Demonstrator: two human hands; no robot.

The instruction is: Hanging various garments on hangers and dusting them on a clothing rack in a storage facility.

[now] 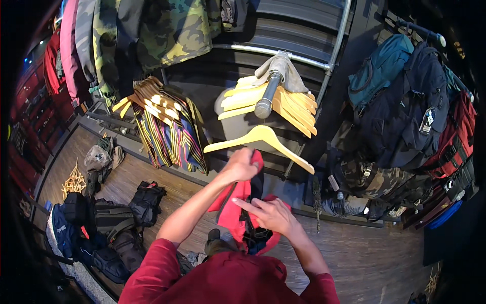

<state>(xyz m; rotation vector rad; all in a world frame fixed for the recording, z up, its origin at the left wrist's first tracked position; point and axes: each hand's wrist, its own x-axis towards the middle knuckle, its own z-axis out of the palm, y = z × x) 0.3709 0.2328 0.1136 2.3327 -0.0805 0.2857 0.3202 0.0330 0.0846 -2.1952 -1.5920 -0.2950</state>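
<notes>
At the far left of the frame, dark backpacks [109, 223] lie heaped on the wooden floor [364, 258], with a grey garment [98, 159] crumpled above them. In the upper left, camouflage jackets [172, 30] hang from a rail, and below them striped garments [169, 131] hang on wooden hangers.

At the centre, the left hand [242, 166] is closed in a fist around the top of a red jacket [230, 207], right beneath the neck of a pale wooden hanger [260, 138] whose arms spread out to either side above the fist. The jacket hangs down from that grip toward the lower centre, its dark lining showing. The right hand [271, 214] sits lower and just to the right, fingers curled into the fabric near the opening, forefinger stretched out across the red cloth.

Above, a bunch of empty wooden hangers [283, 101] rides a metal rail [267, 96]. On the right, backpacks in teal, navy and red [405, 101] hang on a rack.
</notes>
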